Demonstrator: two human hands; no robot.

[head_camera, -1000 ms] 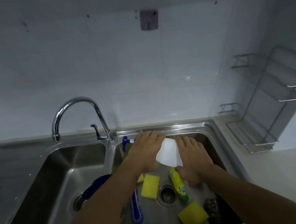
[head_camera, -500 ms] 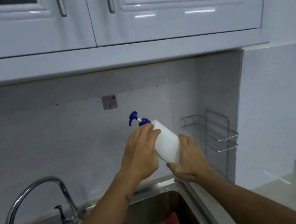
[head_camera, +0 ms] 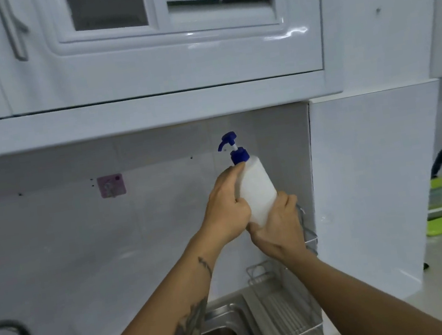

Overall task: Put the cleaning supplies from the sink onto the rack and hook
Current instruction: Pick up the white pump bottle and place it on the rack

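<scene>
One bottle lifted, none racked yet.
Both hands wrap the white pump bottle (head_camera: 257,190): left hand (head_camera: 227,209) around its upper side, right hand (head_camera: 279,227) cupping its base, above the wire rack (head_camera: 292,326) at the desk's back edge. Hook (head_camera: 111,186) bare; sink mostly out of view.

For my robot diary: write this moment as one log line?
hands: left hand + right hand hold pump bottle | bottle: upright, above rack | hook: empty
</scene>
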